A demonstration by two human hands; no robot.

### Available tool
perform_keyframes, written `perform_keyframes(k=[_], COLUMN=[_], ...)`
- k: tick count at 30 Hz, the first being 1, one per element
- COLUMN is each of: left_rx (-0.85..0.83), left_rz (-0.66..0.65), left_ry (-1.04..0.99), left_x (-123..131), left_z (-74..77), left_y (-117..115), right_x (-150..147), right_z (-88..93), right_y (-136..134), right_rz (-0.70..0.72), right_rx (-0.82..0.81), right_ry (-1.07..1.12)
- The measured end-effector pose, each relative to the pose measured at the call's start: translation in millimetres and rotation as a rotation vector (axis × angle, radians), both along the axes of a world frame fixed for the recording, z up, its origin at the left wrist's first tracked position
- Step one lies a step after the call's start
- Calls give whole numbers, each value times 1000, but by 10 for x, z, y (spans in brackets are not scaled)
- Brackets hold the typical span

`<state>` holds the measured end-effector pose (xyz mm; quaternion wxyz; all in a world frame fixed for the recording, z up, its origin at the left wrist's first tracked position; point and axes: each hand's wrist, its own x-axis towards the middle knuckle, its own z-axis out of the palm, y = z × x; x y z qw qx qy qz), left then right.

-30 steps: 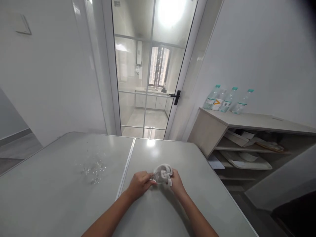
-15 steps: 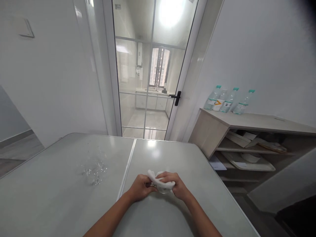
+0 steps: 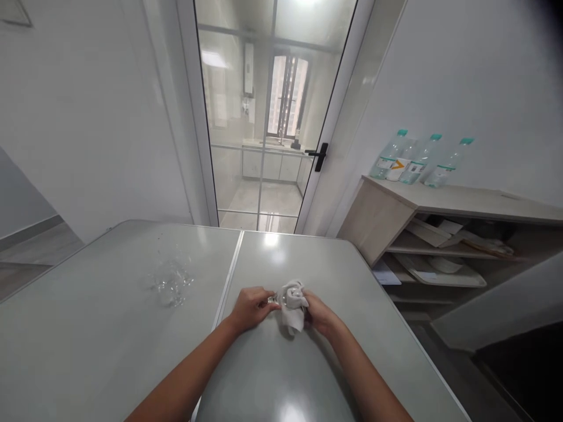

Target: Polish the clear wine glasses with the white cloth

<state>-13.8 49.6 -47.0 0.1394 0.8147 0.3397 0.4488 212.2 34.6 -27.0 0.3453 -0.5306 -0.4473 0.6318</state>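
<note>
Both of my hands meet over the middle of a pale grey table (image 3: 109,351). My left hand (image 3: 249,308) is closed on a small clear glass (image 3: 275,300), of which only a sliver shows between the hands. My right hand (image 3: 320,313) grips a crumpled white cloth (image 3: 292,302) that is bunched over the glass and hangs down a little. To the left on the table stand several clear glasses (image 3: 170,283), close together and hard to tell apart.
A glass door (image 3: 268,117) with a black handle (image 3: 319,156) stands behind the table. At the right, a low wooden shelf unit (image 3: 448,234) holds papers, with three water bottles (image 3: 417,161) on top. A seam runs down the table's middle.
The cloth was turned around the glass: my right hand went over the top of it and has come back to the right side. The view has tilted slightly downward.
</note>
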Motion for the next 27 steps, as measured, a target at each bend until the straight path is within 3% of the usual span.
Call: perform_keyframes(k=[4, 7, 11, 13, 15, 18, 20, 23, 25, 27], left_rx=[-257, -541, -772, -804, -753, -562, -389, -257, -328, -482], left_rz=[-86, -237, -406, -417, -349, -231, -186, -140, -152, -220], left_ry=[-62, -96, -151, -149, -171, -167, -73, 11, -44, -117], left_x=[6, 3, 1, 11, 29, 58, 67, 61, 48, 32], left_z=[56, 111, 140, 145, 150, 160, 166, 173, 177, 180], left_y=[7, 5, 13, 22, 28, 20, 3, -19, -18, -5], right_x=[29, 82, 145, 148, 127, 61, 12, -17, 13, 79], right_z=[94, 246, 431, 440, 384, 241, 151, 77, 88, 156], right_y=[4, -46, -120, -122, -97, -38, -11, -5, -16, -36], right_rz=[84, 222, 497, 458, 256, -109, -233, -218, -161, -33], right_rx=[178, 582, 855, 853, 761, 521, 305, 101, 178, 367], right_ry=[-46, -122, -81, -75, -79, -5, 83, 160, 132, 65])
